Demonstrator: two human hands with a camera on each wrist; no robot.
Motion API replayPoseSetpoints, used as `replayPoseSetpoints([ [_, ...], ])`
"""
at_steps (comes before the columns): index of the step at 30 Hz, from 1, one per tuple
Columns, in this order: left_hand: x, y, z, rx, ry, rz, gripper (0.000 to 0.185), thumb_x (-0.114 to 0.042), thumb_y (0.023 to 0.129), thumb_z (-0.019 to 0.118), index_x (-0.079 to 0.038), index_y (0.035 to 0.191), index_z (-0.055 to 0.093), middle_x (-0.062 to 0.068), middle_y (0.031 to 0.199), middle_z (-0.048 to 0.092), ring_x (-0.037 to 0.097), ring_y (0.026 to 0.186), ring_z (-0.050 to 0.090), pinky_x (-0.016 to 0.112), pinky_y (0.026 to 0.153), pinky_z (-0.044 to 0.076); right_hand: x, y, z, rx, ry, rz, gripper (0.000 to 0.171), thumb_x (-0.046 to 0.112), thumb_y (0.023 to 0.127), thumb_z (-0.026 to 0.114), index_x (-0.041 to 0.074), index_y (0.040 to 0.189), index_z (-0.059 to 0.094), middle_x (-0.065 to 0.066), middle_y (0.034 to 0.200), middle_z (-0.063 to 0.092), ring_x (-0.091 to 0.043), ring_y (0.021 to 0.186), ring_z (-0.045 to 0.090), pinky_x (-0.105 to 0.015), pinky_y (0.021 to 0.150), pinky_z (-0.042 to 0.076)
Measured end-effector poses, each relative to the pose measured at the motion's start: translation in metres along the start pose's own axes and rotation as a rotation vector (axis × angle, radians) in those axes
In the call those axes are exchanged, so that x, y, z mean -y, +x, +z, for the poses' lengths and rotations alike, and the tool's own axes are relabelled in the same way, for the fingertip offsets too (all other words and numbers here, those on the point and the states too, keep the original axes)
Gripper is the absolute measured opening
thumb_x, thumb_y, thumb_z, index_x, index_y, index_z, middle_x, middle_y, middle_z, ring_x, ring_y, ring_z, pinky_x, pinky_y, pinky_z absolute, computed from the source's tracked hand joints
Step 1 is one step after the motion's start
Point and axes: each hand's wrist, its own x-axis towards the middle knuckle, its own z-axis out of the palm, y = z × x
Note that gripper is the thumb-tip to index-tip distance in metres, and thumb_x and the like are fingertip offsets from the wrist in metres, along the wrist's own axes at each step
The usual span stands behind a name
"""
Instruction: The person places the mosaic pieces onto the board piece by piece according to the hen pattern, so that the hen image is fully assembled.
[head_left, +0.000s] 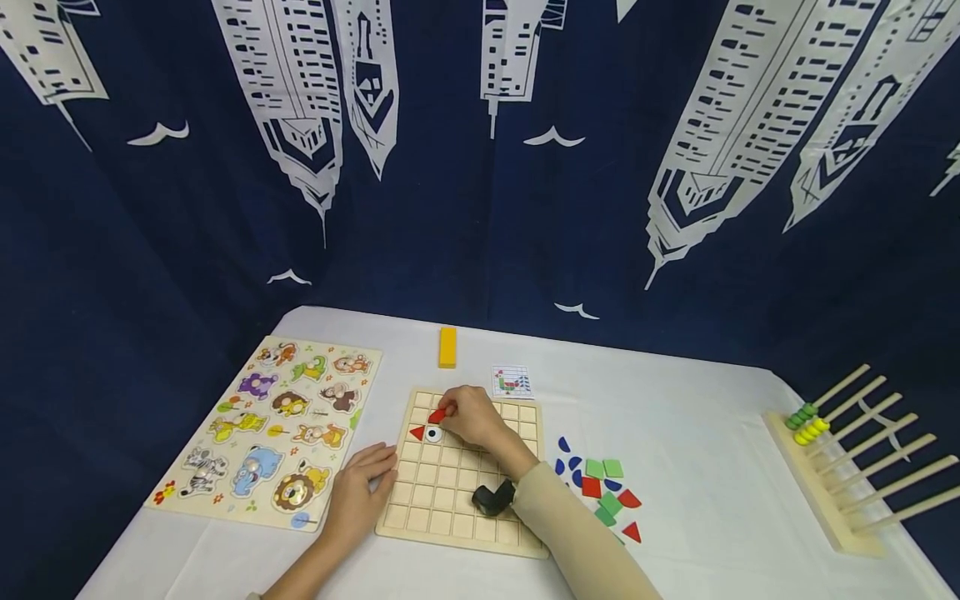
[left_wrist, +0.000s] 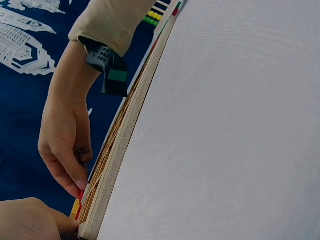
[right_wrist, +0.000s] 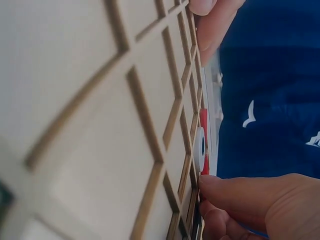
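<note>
My right hand [head_left: 468, 414] pinches a small red piece [head_left: 437, 416] between thumb and fingertips, low over the upper left of a wooden grid board [head_left: 431, 497]. The fingers partly hide the piece's outline. Just below it on the board lie a white disc with a dark centre [head_left: 432, 434] and a red triangle [head_left: 417, 432]. The right wrist view shows the thumb close beside the disc [right_wrist: 199, 150]. My left hand [head_left: 360, 492] rests at the board's left edge, its fingertips touching the rim, fingers loosely bent.
Right of the board lie loose blue, green and red shapes [head_left: 591, 487]. A picture card [head_left: 512, 382] and a yellow block [head_left: 447, 347] lie behind it. An animal puzzle [head_left: 352, 408] is at left, a pegged bead rack [head_left: 813, 492] at far right. A black wrist device [head_left: 493, 498] overhangs the board.
</note>
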Motion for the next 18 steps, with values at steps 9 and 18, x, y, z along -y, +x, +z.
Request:
replayPoseSetpoints([
  [9,0.000,0.000,0.001,-0.004,0.012,0.017,0.025,0.006,0.077,0.075,0.007,0.101,0.072,0.014,0.113,0.072,0.035,0.113,0.065,0.051,0.099,0.050,0.001,-0.004,-0.001,-0.016,0.002,-0.010,0.012,0.002,0.078,0.075,0.002,0.090,0.072,-0.002,0.073,0.064,-0.008,0.068,0.052,-0.018,0.062,0.045],
  [18,0.000,0.000,0.000,0.006,0.006,0.003,0.024,0.005,0.078,0.075,0.007,0.102,0.072,0.015,0.114,0.072,0.035,0.114,0.064,0.053,0.100,0.049,0.001,-0.012,-0.002,-0.046,-0.018,-0.053,0.012,0.001,0.082,0.070,0.000,0.093,0.074,-0.003,0.075,0.067,-0.008,0.068,0.052,-0.017,0.062,0.045],
])
